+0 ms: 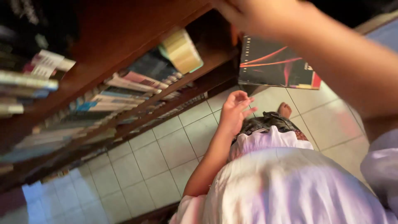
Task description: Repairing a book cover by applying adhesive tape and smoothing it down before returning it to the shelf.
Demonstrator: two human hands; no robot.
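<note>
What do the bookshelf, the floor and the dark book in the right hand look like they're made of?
Bookshelf: apparently wood, reddish-brown with a smooth, slightly glossy finish. Floor: likely glazed ceramic tile, pale squares with visible grout lines and sheen. Dark book: seemingly a glossy paper or card cover with red streaks, held at its top by the right hand.

Dark thin book (275, 64), red and orange streaks on cover, held tilted at the wooden shelf's end, above tiled floor

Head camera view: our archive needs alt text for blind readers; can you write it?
A person's right hand reaches up at a dark book beside a wooden bookshelf packed with books, seen tilted. The left hand hangs open and empty above the pale tiled floor.
</note>
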